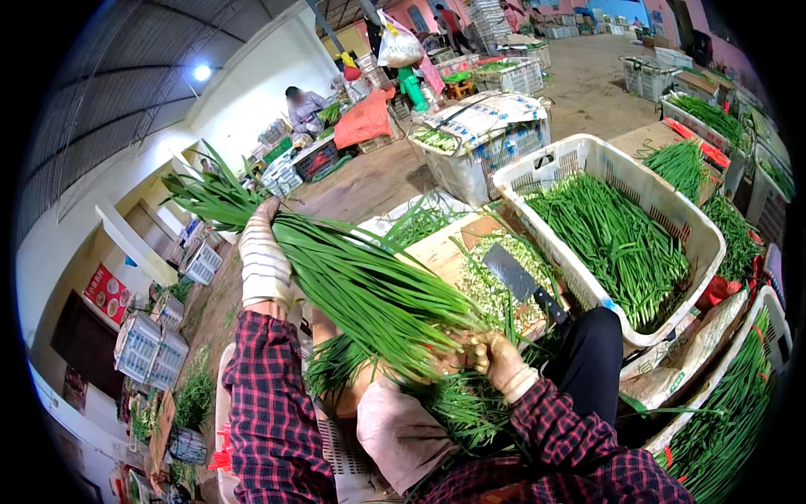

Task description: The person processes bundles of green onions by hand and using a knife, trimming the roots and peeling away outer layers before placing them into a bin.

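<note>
A large bunch of long green garlic chives point(361, 281) slants across the middle, leaf tips at the upper left and stem ends at the lower right. My left hand point(267, 260), in a pale striped glove, is closed around its leafy part. Gloved too, my right hand point(501, 363) has its fingers curled in at the stem ends; exactly which stems lie between them is hidden. Just beyond, a cleaver point(510, 273) with a black handle lies on a wooden board point(437, 252) among chopped pale stem ends point(487, 294). Loose chives point(470, 407) rest by my lap.
A white plastic crate point(709, 244) of chives stands right of the board. Another container of chives point(722, 428) is at the lower right. A covered crate point(483, 176) stands beyond the board. Farther off, a person point(306, 109) sits near a red cloth point(365, 118).
</note>
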Available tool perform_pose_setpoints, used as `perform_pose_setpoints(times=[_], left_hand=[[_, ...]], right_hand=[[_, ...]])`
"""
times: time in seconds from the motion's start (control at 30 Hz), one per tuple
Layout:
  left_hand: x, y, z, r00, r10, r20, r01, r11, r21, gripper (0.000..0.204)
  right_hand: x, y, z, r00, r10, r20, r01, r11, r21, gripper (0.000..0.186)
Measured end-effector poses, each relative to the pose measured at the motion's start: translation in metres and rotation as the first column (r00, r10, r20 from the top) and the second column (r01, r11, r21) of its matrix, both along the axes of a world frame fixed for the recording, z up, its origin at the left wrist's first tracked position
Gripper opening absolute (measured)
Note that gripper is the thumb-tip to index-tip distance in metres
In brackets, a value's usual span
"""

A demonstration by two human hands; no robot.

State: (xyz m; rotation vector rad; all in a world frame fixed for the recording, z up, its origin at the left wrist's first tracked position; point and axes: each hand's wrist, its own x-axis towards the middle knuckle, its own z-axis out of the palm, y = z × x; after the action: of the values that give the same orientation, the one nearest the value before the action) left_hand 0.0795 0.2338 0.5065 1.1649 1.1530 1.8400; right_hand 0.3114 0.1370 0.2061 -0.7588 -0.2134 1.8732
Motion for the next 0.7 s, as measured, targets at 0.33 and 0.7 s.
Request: perform_pose_setpoints(times=[0.33,0.7], left_hand=[[-0.014,-0.017,0.016,0.998,-0.051,0.026,0.048,0.992,0.118,0.033],[-0.061,-0.059,0.026,0.95,0.05,-0.307,0.137,0.819,0.558,0.027]], right_hand=[[0.002,-0.025,0.012,0.942,0.269,-0.201,-0.148,0.87,0.47,0.071],[0.07,0.011,0.061,-0.337,-0.232,0.912,-0.767,0.629,-0.124,0.043]])
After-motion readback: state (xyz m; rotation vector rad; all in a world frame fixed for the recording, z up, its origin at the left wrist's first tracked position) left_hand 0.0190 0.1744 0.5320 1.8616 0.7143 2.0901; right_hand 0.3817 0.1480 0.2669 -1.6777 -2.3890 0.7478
